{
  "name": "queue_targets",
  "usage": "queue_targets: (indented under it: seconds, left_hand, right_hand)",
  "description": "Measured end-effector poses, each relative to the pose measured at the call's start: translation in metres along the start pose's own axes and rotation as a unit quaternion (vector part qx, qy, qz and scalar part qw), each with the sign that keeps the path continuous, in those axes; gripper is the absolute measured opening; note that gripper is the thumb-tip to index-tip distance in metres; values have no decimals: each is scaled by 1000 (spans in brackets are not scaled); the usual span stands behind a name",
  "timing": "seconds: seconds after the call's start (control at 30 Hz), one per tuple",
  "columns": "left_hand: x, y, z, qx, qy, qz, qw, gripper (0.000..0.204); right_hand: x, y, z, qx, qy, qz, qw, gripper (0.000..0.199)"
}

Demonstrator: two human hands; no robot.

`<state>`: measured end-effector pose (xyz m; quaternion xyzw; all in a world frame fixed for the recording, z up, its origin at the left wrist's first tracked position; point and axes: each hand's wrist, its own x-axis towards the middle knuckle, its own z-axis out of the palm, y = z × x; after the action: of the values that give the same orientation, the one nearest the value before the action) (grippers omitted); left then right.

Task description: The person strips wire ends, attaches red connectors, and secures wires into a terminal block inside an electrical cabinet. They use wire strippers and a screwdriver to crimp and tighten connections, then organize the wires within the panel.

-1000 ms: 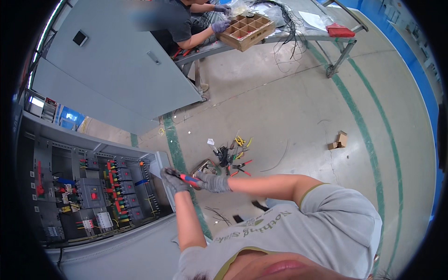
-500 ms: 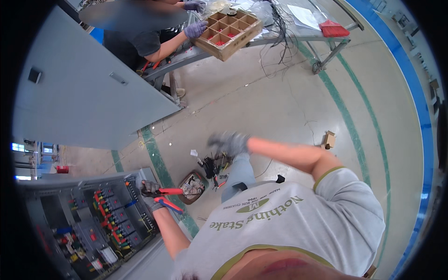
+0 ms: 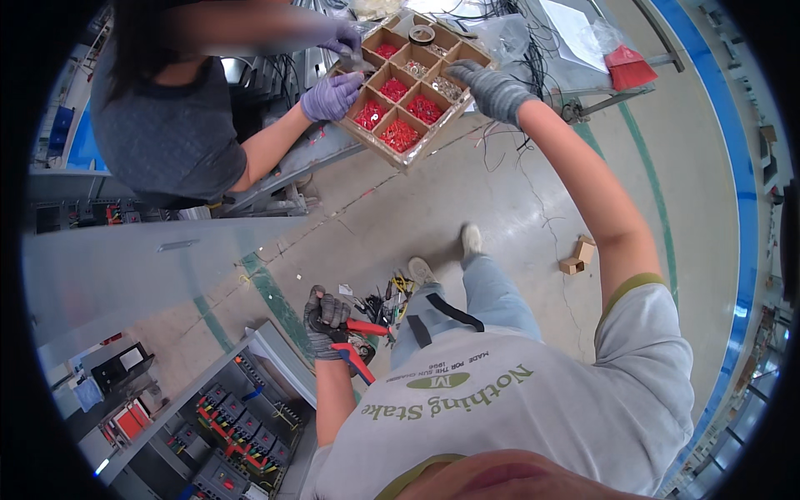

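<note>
The wooden compartment box (image 3: 437,136) is resting on a grey metal workbench (image 3: 287,167), its near compartments holding small red pieces (image 3: 400,135), others silver metal pieces (image 3: 417,67), with a tape roll (image 3: 422,35) lying at its far end. The person's grey-gloved right hand (image 3: 496,90) is lying over the box's right side, fingers slightly bent; whether it is grasping anything, I cannot tell. The left hand (image 3: 327,321), well below and left of the box, is gripping red-and-blue-handled pliers (image 3: 367,327), fingers folded and the handles sticking out apart. A co-worker's purple-gloved hand (image 3: 332,97) is touching the box's left edge. Below the box, hand tools (image 3: 385,304) are lying on the floor; below and right of it, an open cardboard carton (image 3: 572,266) is sitting. Far below and left of the box, a metal cabinet is housing circuit breakers (image 3: 262,437).
</note>
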<state>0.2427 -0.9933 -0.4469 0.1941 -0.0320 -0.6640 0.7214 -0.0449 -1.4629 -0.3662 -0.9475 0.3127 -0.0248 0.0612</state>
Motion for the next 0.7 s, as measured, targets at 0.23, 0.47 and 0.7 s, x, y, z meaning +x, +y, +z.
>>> queue_targets:
  seconds: [0.23,0.47,0.7]
  left_hand:
    - [51,-30,58,17,77,32,996,22]
    - [126,-72,136,65,181,68,979,21]
    - [209,-104,181,181,246,-16,952,25]
  right_hand:
    - [90,16,23,-14,-199,32,979,67]
    - [85,26,26,79,-172,-11,982,52]
    - [9,-22,10,468,-61,-112,874,31]
